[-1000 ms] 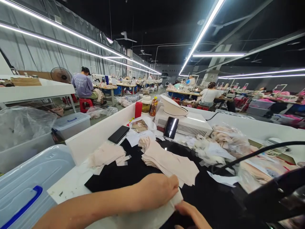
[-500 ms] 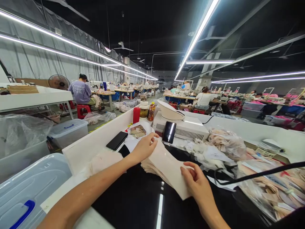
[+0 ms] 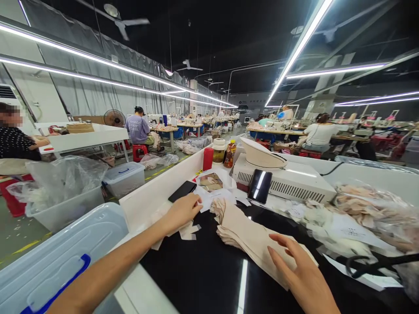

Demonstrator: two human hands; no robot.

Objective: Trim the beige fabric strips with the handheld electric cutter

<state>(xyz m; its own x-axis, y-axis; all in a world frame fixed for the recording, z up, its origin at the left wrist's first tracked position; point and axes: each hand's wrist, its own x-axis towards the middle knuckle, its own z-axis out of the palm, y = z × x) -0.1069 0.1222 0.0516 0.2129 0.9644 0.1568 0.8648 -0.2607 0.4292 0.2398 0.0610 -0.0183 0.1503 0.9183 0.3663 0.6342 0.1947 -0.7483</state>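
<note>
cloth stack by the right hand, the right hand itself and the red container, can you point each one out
cloth stack [image 3: 251, 235]: head view, the middle of its top piece
right hand [image 3: 299, 269]: head view, the back of the hand
red container [image 3: 207, 159]: head view, the middle of its side

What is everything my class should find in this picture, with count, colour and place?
Cloth stack: one, pale beige, on the black tabletop
Smaller pile: one, pale, left of the stack
Machine: one, white, behind the stack
Bottle: one, amber, left of the machine
Jar: one, white-lidded, beside the bottle
Canister: one, red, left of the jar
Phones: two, black, one lying flat, one by the machine
Bagged cloth: uncountable, beige, right side
Lidded bins: two, pale blue, left
Ceiling fans: several, white, overhead
Light strips: several, white, overhead
Seated people: at least three, variously dressed, around
Left hand: one, bare, near the flat phone
Right hand: one, bare, fingers at the stack's near end
</note>
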